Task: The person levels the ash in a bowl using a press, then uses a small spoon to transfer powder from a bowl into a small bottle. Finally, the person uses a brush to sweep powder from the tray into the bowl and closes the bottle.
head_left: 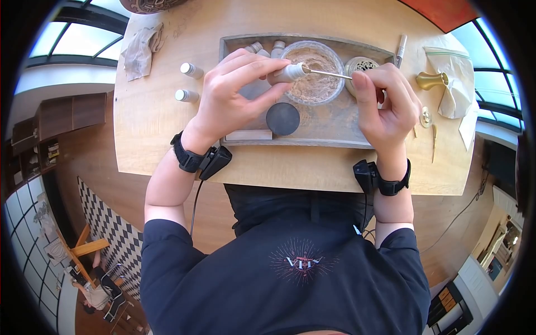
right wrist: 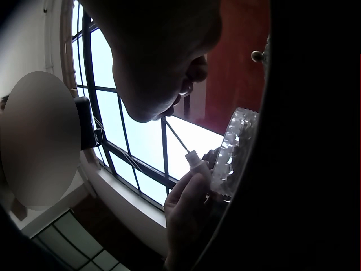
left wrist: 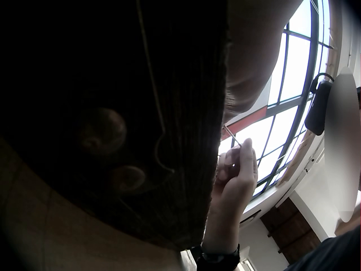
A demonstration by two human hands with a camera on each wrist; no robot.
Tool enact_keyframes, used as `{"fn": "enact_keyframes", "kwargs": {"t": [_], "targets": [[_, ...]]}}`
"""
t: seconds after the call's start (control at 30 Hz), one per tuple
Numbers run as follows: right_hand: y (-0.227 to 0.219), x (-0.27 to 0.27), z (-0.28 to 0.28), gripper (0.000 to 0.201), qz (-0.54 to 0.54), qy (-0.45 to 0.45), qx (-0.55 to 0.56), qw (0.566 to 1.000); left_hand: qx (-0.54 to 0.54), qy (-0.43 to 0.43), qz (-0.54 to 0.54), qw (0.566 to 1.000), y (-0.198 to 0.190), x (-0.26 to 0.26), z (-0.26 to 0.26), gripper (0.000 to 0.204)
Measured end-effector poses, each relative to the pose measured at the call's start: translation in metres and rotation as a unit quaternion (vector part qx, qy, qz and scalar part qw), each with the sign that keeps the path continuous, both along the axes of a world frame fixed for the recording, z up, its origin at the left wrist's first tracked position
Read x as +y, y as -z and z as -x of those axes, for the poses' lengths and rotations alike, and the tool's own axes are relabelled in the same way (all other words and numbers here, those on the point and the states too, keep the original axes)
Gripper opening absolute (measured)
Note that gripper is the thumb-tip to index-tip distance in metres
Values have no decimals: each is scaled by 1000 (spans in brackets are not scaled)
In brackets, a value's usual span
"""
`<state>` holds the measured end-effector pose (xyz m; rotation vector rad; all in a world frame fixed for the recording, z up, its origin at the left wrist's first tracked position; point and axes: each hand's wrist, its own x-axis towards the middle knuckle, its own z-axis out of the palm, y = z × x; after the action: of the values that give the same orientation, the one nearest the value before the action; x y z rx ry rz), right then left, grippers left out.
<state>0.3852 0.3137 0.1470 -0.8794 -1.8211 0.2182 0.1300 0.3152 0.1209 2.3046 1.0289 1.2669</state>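
My left hand [head_left: 231,92] grips a small pale bottle [head_left: 292,72] with a threaded, uncapped neck, tilted toward the right. In my right hand [head_left: 393,106] a thin metal rod [head_left: 334,74] is pinched between thumb and fingers. Its far tip is at the bottle's mouth, as the right wrist view also shows with the rod [right wrist: 178,136] meeting the bottle [right wrist: 198,164]. Beneath them stands a clear ridged bowl [head_left: 316,103] of pinkish-beige powder [head_left: 308,92]. The left wrist view shows the right hand [left wrist: 237,183] holding the rod.
A grey wooden tray [head_left: 312,143] holds the bowl, a dark round disc [head_left: 283,119], an openwork metal lid [head_left: 362,65] and several bottles [head_left: 277,48]. Two capped bottles [head_left: 191,70] stand left of it. A brass cup [head_left: 431,81], plastic bag [head_left: 455,84] and slim brass tool [head_left: 435,142] lie right.
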Motion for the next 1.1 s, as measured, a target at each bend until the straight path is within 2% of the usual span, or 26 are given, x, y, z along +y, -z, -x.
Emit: {"fn": "enact_keyframes", "kwargs": {"t": [0.2, 0.4, 0.6, 1.1], "targets": [[1, 0, 2, 19, 37, 0, 38, 999, 0, 3, -5, 1000, 0, 0, 0, 38], [9, -1, 0, 25, 131, 10, 98, 986, 1, 4, -2, 1000, 1, 1, 1, 39], [11, -2, -3, 22, 168, -6, 168, 971, 1, 7, -3, 1000, 0, 1, 1, 40], [15, -1, -9, 14, 180, -18, 151, 972, -27, -9, 53, 998, 0, -3, -1, 40]]}}
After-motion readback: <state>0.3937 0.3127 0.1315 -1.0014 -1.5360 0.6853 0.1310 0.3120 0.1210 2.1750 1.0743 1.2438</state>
